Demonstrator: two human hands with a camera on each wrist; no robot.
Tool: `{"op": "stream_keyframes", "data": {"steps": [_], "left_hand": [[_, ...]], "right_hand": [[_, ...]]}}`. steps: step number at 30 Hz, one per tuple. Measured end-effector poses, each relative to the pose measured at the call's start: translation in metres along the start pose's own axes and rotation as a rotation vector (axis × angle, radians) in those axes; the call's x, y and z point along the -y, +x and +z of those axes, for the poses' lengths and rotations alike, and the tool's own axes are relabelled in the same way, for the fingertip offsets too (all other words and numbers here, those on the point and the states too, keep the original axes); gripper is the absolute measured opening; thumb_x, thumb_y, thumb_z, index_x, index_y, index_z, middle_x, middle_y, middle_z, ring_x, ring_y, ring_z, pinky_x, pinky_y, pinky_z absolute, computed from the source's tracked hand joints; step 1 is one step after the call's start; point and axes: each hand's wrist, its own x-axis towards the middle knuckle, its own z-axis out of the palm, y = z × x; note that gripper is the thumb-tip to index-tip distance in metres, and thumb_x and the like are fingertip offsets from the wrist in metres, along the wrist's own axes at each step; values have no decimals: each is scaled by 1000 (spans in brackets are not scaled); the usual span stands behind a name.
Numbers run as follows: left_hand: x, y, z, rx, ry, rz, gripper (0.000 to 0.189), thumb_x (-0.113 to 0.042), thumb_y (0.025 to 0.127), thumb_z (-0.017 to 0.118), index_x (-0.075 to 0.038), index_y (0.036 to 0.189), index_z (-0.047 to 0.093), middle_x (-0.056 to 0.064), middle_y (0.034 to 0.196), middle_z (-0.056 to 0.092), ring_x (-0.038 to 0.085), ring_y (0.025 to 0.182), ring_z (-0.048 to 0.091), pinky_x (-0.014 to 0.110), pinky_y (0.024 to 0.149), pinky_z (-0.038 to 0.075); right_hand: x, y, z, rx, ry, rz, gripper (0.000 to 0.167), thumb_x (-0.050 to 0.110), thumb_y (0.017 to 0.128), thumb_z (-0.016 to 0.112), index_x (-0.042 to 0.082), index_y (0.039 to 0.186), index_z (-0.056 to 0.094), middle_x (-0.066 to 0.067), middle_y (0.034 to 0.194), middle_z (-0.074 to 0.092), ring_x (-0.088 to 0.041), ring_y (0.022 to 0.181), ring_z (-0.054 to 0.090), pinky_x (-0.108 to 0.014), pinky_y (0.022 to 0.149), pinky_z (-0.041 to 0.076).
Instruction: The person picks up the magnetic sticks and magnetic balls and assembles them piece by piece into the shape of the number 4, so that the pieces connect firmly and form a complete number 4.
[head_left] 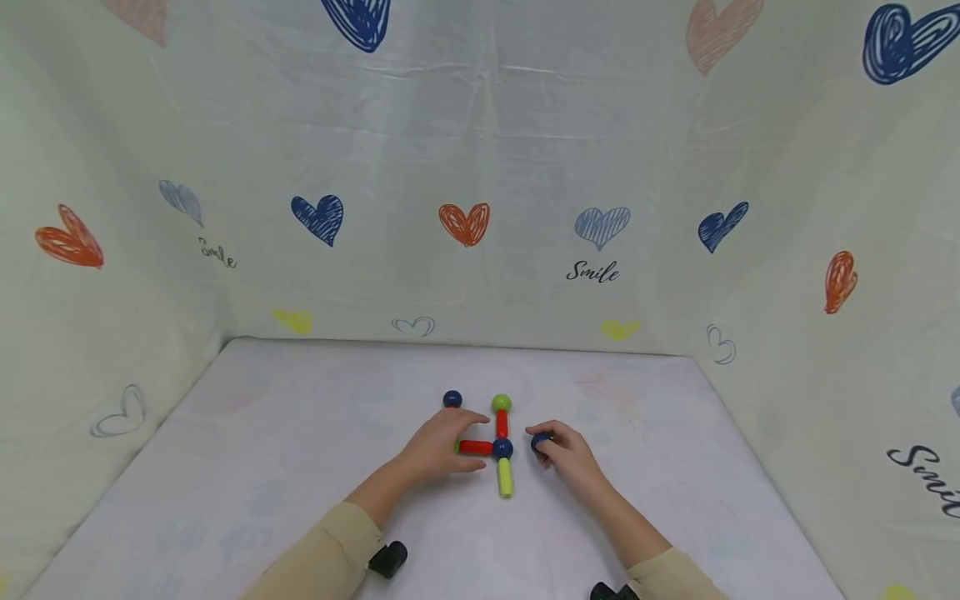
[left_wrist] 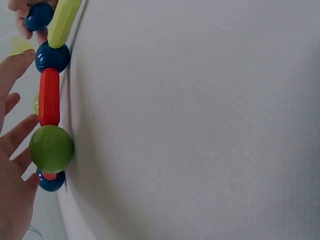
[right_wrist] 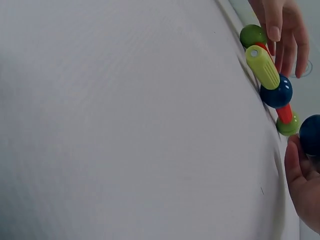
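A construction of coloured balls and rods lies on the table: a central blue ball [head_left: 502,448], a red rod [head_left: 476,447] to its left, another red rod [head_left: 502,423] leading back to a light green ball [head_left: 501,402], and a yellow-green rod [head_left: 506,478] pointing forward. At its left end is a green ball [left_wrist: 51,149], mostly covered by my left hand [head_left: 442,443] in the head view. Behind that hand shows another blue ball [head_left: 452,399] with a bit of red rod. My left fingers spread loosely around this end. Just right of the construction, my right hand [head_left: 572,458] pinches a loose blue ball [right_wrist: 311,135].
The white-covered table [head_left: 300,433] extends around both hands. A pale curtain [head_left: 525,167] printed with hearts hangs behind it and along the sides. Black wrist devices, one of them the left wrist device [head_left: 388,559], sit below the forearms.
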Motion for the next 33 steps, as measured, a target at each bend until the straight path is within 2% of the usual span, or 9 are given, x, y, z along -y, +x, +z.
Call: {"op": "stream_keyframes", "data": {"steps": [7, 11, 17, 21, 26, 33], "left_hand": [[0, 5, 4, -16, 23, 21, 45, -33, 79, 81, -20, 119, 65, -1, 119, 62, 19, 110, 53, 39, 94, 47], [-1, 6, 7, -22, 62, 51, 41, -33, 80, 80, -19, 115, 66, -2, 112, 64, 17, 103, 54, 36, 89, 48], [-5, 8, 9, -7, 93, 72, 33, -32, 81, 80, -20, 108, 66, -5, 102, 66, 13, 93, 54, 30, 82, 48], [-5, 9, 12, -14, 76, 76, 30, -31, 82, 79, -20, 106, 66, -6, 100, 67, 13, 92, 54, 31, 83, 46], [-5, 9, 14, -33, 41, 72, 27, -29, 82, 79, -20, 104, 65, -6, 99, 66, 16, 97, 53, 39, 91, 41], [-5, 12, 18, -78, 65, 85, 26, -29, 83, 78, -21, 103, 63, -8, 96, 68, 16, 95, 55, 40, 92, 38]], "right_hand": [[3, 1, 11, 92, 65, -6, 21, -4, 88, 51, -6, 105, 64, -19, 132, 58, -20, 70, 54, -25, 60, 48], [3, 2, 15, 123, 82, -7, 21, -4, 88, 50, -7, 105, 62, -21, 135, 55, -19, 69, 53, -25, 60, 47], [0, 5, 19, 124, 67, -14, 21, -6, 88, 48, -10, 105, 61, -24, 134, 55, -23, 70, 54, -29, 60, 48], [1, 8, 21, 113, 73, -11, 20, -6, 87, 49, -9, 103, 60, -23, 133, 55, -22, 69, 53, -28, 60, 48], [6, 8, 23, 104, 81, -8, 18, -4, 86, 51, -6, 101, 61, -19, 132, 58, -20, 69, 54, -26, 59, 45], [7, 13, 24, 104, 72, -16, 19, -3, 86, 50, -6, 101, 61, -19, 132, 58, -21, 78, 56, -27, 62, 48]]}}
